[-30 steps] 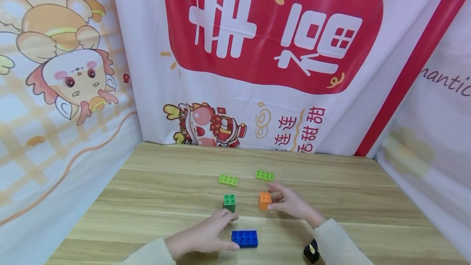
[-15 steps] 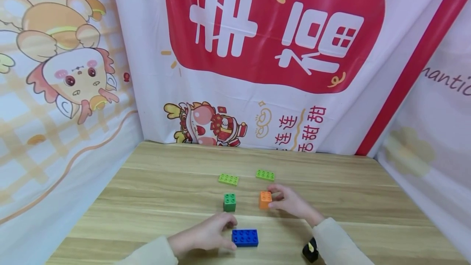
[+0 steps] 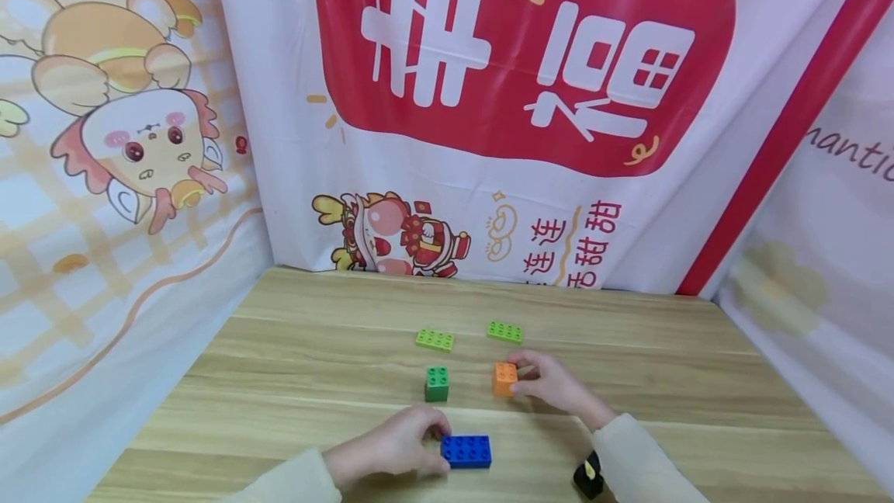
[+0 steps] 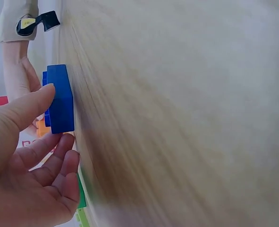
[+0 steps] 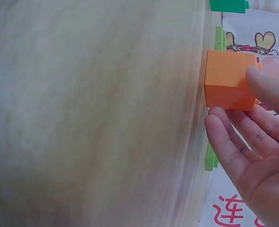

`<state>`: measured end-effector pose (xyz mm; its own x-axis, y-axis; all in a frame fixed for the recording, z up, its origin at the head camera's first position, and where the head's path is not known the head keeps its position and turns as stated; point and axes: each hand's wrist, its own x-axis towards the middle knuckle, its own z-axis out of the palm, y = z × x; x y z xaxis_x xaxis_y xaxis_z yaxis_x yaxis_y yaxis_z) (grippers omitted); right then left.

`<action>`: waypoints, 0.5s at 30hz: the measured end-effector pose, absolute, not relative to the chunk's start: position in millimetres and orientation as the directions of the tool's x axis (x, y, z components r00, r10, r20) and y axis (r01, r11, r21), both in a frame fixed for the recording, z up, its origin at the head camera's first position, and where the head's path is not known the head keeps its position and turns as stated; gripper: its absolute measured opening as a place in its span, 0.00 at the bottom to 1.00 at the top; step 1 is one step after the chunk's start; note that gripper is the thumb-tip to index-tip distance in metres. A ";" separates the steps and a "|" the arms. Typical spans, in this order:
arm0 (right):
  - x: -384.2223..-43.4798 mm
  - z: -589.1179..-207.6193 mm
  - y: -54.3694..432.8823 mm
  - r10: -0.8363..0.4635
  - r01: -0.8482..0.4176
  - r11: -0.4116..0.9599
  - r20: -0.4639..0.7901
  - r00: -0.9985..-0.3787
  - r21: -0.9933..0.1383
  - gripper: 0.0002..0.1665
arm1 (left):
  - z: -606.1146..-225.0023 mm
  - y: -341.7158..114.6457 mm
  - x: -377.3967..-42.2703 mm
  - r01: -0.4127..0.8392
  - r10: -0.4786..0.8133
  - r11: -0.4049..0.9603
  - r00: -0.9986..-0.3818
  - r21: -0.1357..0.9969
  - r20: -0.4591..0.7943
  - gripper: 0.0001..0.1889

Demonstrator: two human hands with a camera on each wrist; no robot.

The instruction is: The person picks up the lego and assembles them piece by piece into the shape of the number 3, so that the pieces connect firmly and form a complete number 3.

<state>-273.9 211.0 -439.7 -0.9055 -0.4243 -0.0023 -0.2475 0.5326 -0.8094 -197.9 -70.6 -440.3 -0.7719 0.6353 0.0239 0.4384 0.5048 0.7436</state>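
Note:
On the wooden table, a blue toy brick (image 3: 466, 451) with studs on top lies nearest the person. My left hand (image 3: 401, 441) pinches its left end, with the thumb at the near side and the index finger at the far side; the left wrist view shows the thumb against the blue brick (image 4: 61, 99). My right hand (image 3: 552, 385) holds a small orange brick (image 3: 504, 379) by its right part. In the right wrist view, the thumb and fingers lie on opposite sides of the orange brick (image 5: 230, 80). A green brick (image 3: 436, 384) stands beyond the left hand.
Two flat lime-green bricks, a left one (image 3: 434, 340) and a right one (image 3: 504, 331), lie farther back. A black strap-like piece (image 3: 589, 476) shows at the right sleeve. Printed cloth (image 3: 293, 138) hangs behind and beside the table (image 3: 314, 317).
My left hand has drawn back from beside the green brick and closed its thumb and index finger on the blue brick's left end. The right hand stays at the orange brick.

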 end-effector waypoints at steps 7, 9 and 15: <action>-273.7 -439.7 210.7 -0.412 -0.233 0.534 -0.009 -0.911 -0.813 0.22 | -440.5 -69.1 -198.1 0.431 0.627 0.521 -0.779 0.737 0.013 0.14; -273.4 -439.9 210.2 -0.403 -0.226 0.538 -0.012 -0.915 -0.812 0.21 | -441.0 -68.8 -197.9 0.418 0.622 0.528 -0.783 0.739 -0.001 0.14; -272.1 -439.9 209.7 -0.398 -0.241 0.542 0.006 -0.918 -0.805 0.20 | -441.8 -68.6 -198.7 0.401 0.610 0.543 -0.792 0.737 -0.018 0.14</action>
<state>-272.1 209.7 -439.9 -0.9175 -0.3976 0.0063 -0.2406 0.5422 -0.8050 -198.7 -68.6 -441.8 -0.7921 0.6101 -0.0182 0.4015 0.5432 0.7374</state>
